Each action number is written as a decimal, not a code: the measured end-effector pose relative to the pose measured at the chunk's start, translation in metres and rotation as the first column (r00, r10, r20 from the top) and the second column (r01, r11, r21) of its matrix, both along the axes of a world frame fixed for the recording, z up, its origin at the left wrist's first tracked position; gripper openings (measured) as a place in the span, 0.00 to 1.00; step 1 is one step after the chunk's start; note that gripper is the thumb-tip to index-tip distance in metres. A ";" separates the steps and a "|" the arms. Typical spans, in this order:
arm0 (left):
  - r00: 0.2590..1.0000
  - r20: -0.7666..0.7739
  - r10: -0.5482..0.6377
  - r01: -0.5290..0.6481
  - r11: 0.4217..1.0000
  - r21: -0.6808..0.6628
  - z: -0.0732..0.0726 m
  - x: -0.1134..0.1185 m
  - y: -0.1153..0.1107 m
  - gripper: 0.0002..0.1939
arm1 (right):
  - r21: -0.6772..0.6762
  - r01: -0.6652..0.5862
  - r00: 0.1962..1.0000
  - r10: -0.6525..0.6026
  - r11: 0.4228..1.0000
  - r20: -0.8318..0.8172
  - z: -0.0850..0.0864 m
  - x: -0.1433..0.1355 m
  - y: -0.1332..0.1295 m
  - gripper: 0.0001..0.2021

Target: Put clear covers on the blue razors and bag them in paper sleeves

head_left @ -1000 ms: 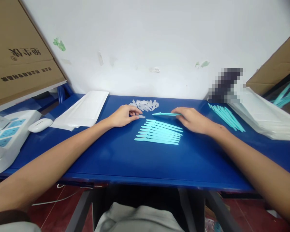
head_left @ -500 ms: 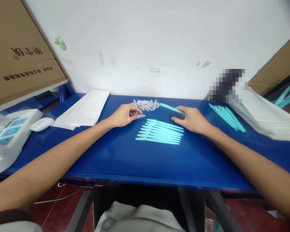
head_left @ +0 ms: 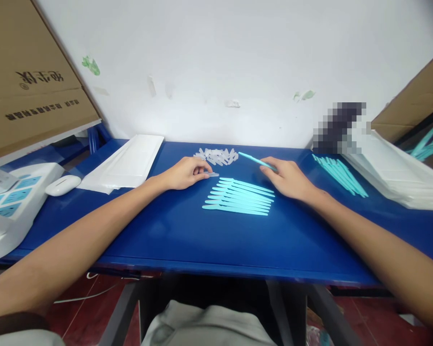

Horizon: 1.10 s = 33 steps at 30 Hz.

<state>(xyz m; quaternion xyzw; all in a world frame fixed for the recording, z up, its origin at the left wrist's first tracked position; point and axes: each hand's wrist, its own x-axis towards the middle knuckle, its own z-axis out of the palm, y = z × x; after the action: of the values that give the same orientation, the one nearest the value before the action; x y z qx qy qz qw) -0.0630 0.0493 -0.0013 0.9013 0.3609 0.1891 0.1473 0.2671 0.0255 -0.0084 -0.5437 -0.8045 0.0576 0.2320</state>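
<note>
Left of the row of turquoise sticks (head_left: 240,197), the left hand (head_left: 186,173) pinches a translucent piece (head_left: 214,175). Beyond the row's right end, the right hand (head_left: 287,178) grips a single stick (head_left: 254,159).

Blue table (head_left: 187,245) with a central row of turquoise sticks (head_left: 241,196). Just beyond that row, a pile of translucent pieces (head_left: 218,156); left of the row, white sheets (head_left: 130,163), a rounded device (head_left: 62,185) and a blue-panelled white block (head_left: 25,194); right of the row, a turquoise bunch (head_left: 340,176) and stacked white bags (head_left: 400,180).
</note>
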 end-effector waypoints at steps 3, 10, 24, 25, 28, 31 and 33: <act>0.996 -0.068 -0.051 0.055 0.997 0.059 0.000 0.000 -0.001 0.14 | -0.007 -0.039 0.999 0.039 0.999 0.018 -0.002 0.000 0.000 0.19; 0.984 -0.180 -0.011 0.046 0.980 0.192 0.002 -0.004 -0.002 0.16 | -0.067 -0.050 0.997 0.053 0.997 0.049 -0.001 -0.002 -0.002 0.18; 0.946 -0.324 -0.017 0.068 0.987 0.146 0.012 -0.018 -0.002 0.23 | -0.083 -0.036 0.995 0.043 0.996 0.092 -0.001 -0.004 -0.004 0.18; 0.947 -0.321 -0.018 0.067 0.988 0.140 0.013 -0.020 -0.001 0.23 | -0.087 -0.033 0.995 0.041 0.996 0.096 -0.001 -0.004 -0.004 0.18; 0.950 -0.313 -0.016 0.062 0.989 0.136 0.017 -0.026 0.003 0.20 | -0.086 -0.032 0.994 0.040 0.996 0.101 -0.001 -0.004 -0.004 0.19; 0.945 -0.326 -0.002 0.056 0.986 0.156 0.021 -0.031 0.004 0.15 | -0.087 -0.037 0.994 0.045 0.996 0.100 -0.001 -0.004 -0.004 0.19; 0.950 -0.313 0.003 0.055 0.983 0.176 0.023 -0.033 0.003 0.14 | -0.097 -0.037 0.993 0.047 0.995 0.104 -0.001 -0.004 -0.004 0.19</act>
<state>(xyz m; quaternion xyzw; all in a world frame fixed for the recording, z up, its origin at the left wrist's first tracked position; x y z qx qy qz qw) -0.0956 0.0527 0.0213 0.9341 0.3490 0.0746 0.0078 0.2629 0.0213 -0.0090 -0.5393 -0.8234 0.0717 0.1614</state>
